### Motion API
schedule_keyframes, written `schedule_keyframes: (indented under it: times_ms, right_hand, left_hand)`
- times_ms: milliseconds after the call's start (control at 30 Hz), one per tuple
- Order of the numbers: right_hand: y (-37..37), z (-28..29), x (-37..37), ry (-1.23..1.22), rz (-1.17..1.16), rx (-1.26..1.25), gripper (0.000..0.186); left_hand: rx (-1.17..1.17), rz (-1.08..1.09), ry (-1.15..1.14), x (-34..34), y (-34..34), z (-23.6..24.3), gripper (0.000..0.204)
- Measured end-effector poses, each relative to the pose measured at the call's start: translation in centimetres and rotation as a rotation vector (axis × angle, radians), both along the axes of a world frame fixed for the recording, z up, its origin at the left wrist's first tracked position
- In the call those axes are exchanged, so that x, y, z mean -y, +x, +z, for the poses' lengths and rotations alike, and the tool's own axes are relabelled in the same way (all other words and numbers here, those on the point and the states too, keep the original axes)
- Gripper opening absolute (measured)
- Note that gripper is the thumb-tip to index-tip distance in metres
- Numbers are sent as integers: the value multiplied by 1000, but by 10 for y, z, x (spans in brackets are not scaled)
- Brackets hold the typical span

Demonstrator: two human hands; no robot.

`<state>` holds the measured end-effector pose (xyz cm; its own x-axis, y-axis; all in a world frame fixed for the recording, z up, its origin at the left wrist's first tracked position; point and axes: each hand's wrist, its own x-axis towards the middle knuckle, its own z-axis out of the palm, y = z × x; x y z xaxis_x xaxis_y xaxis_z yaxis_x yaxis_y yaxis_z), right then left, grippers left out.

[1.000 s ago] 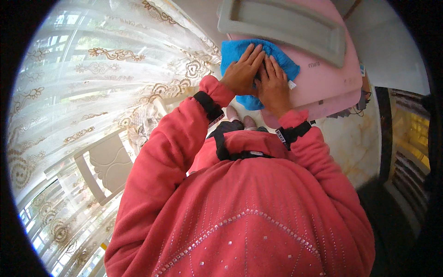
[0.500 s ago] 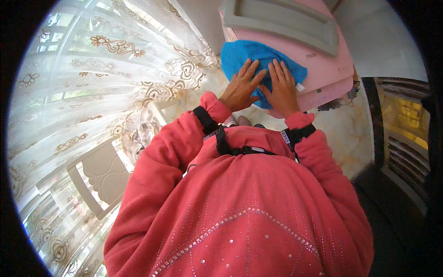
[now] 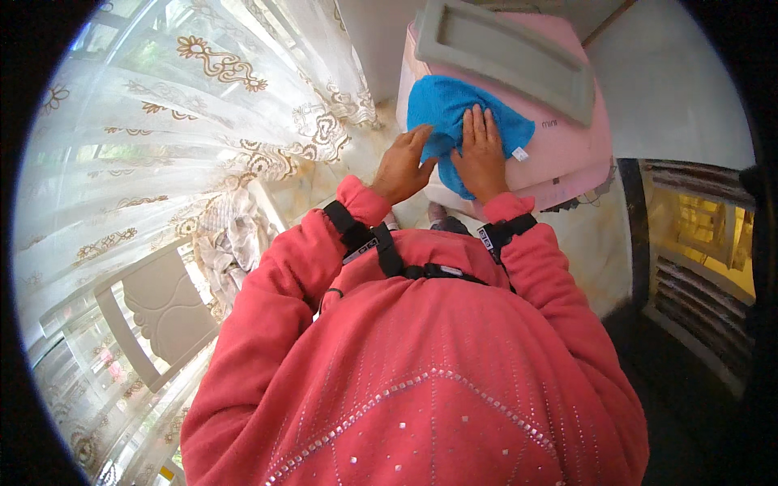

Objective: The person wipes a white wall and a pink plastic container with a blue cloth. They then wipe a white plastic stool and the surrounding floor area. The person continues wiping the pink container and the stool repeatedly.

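Note:
A blue terry cloth [image 3: 429,97] with a small white tag lies rumpled on the pink lid of a box-shaped thing [image 3: 567,150]. My right hand [image 3: 484,162] rests flat on the cloth, fingers stretched forward and close together, thumb to the left. At the cloth's left edge is my left hand [image 3: 401,168], with its thumb apart from its bent fingers. Its fingertips touch or hover just over the cloth; which of the two cannot be made out. Cloth shows in the gap between that thumb and the fingers.
A grey rectangular tray-like piece [image 3: 506,61] lies across the far part of the pink lid. Sheer patterned curtains [image 3: 219,105] hang on the left, beside a pale chair [image 3: 166,308] and a bundle of light fabric [image 3: 231,243]. Marbled floor [image 3: 596,251] shows at right.
My left hand has drawn back leftward from the middle of the cloth to its edge, its fingers more bent. My right hand stays flat on the cloth, shifted slightly. The view has moved a little.

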<state>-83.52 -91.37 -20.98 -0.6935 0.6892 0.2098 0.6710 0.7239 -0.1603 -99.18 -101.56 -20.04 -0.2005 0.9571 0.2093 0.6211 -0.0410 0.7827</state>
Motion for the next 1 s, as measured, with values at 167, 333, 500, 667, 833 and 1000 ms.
schedule_keyframes:
  times_ms: [167,333,500,667,833,1000]
  right_hand:
    - [1,1,-10,0,71,-8,83]
    - [13,9,-19,-34,193,-69,78]
    - [42,14,-26,-92,280,-142,68]
    - [101,14,-42,-171,271,-103,65]
    - [162,8,-61,-179,159,-120,68]
    - [193,-1,-96,-144,54,-145,65]
  left_hand:
    - [-173,126,168,-28,-16,28,50]
    - [-374,158,308,-82,-19,57,51]
    - [-534,53,166,-124,-1,59,54]
    - [-595,-50,16,-145,28,49,53]
    - [-644,-26,8,-155,46,54,54]
    - [-682,-27,-25,-155,48,56,51]
